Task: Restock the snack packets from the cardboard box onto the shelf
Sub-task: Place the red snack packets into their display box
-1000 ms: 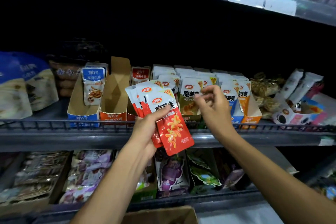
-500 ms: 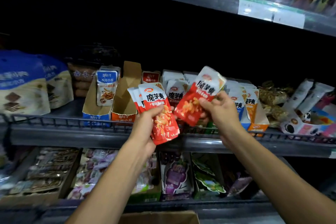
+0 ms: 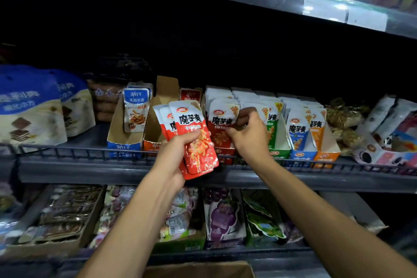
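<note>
My left hand (image 3: 173, 153) grips a small stack of red and white snack packets (image 3: 194, 137), held upright in front of the middle shelf (image 3: 112, 171). My right hand (image 3: 250, 135) reaches into the red display box (image 3: 222, 153) on that shelf, fingers curled on the right edge of a red and white packet (image 3: 222, 123) standing at the front of the box. The top edge of the cardboard box (image 3: 198, 269) shows at the bottom of the view.
Green, blue and orange display boxes (image 3: 300, 153) of similar packets stand right of the red one. A nearly empty orange box (image 3: 158, 119) and a blue box (image 3: 123, 140) stand left. Large blue bags (image 3: 29, 106) fill the far left. A wire rail (image 3: 67, 151) fronts the shelf.
My right hand carried one red packet from the stack to the red display box and set it at the front. The stack in my left hand stayed in place.
</note>
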Demonstrator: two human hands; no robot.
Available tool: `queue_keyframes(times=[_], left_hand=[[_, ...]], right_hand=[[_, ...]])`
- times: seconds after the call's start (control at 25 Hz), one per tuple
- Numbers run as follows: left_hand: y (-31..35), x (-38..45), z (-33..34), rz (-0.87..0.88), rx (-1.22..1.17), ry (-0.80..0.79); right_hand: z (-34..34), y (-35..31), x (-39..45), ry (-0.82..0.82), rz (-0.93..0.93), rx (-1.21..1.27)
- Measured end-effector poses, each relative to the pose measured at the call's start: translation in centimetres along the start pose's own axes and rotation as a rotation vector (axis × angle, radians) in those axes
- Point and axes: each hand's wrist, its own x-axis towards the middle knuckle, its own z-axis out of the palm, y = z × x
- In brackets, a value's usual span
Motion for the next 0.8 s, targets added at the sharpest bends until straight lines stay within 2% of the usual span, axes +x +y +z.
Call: queue_keyframes(times=[0.16, 0.2, 0.32, 0.36, 0.48, 0.6, 0.72, 0.8], left_hand=[[-0.1, 0.2, -0.1, -0.015, 0.035, 0.026], [-0.1, 0.1, 0.1, -0.012, 0.052, 0.011], [-0.5, -0.3, 0.8, 0.015, 0.136, -0.014], [-0.5, -0.4, 0.9, 0.012, 0.159, -0.025], [-0.6, -0.8, 1.2, -0.059, 0.131, -0.096], [-0.7, -0.7, 1.6, -0.044, 0.109, -0.061], [-0.6, -0.5, 1.1, 0.005, 0.036, -0.017], [-0.3, -0.3, 0.6, 0.015, -0.001, -0.012]], right_hand=[[-0.5, -0.5, -2.2, 0.122, -0.103, 0.121], [-0.9, -0.8, -2.9, 0.047, -0.099, 0.223], [-1.6, -1.6, -4.4, -0.408, 0.085, 0.539], [-1.7, -1.7, -4.5, -0.454, 0.122, 0.56], [-2.4, -1.9, -4.1, -0.368, 0.221, 0.535], [-3.3, -1.7, -3.3, -0.234, 0.267, 0.533], [-4.1, -1.4, -1.6, -0.028, 0.199, 0.603], [-4.3, -1.5, -0.4, 0.005, 0.112, 0.582]])
